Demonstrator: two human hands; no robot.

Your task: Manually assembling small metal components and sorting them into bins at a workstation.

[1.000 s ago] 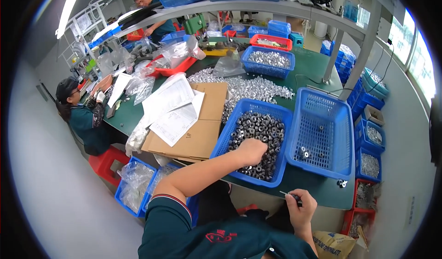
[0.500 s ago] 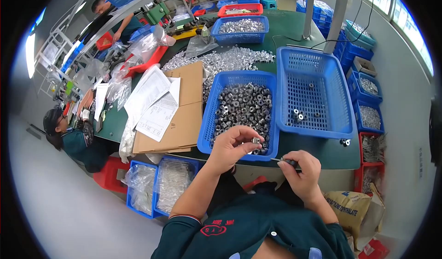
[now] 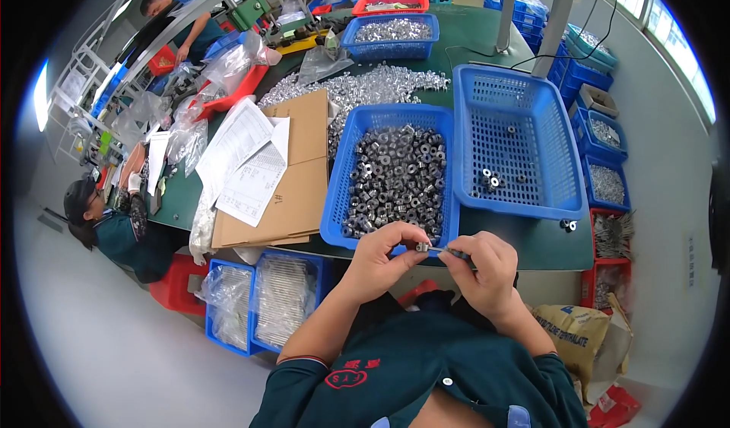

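Note:
Over the table's near edge, my left hand [image 3: 380, 263] pinches a small silver metal bushing [image 3: 423, 247] between thumb and fingertips. My right hand [image 3: 487, 271] is closed on a thin-shafted hand tool [image 3: 455, 253] with a dark handle. Its tip meets the bushing; whether it is inside the hole I cannot tell. Just beyond my hands is a blue basket [image 3: 332, 188] heaped with similar ring-shaped metal parts. To its right stands a larger blue basket [image 3: 559, 143], with a few such parts [image 3: 491, 178] scattered on its bottom.
Cardboard [image 3: 308, 143] and printed sheets [image 3: 252, 179] lie left of the baskets. Behind them spreads a pile of shiny small parts [image 3: 380, 86]. A metal post [image 3: 559, 25] rises at the back right. Two people [image 3: 122, 226] work at the left. Crates [image 3: 228, 302] stand below the table edge.
My right hand has moved left and up, bringing the tool's tip from a gap away to the bushing. The left hand keeps its pinch. The whole view has shifted slightly.

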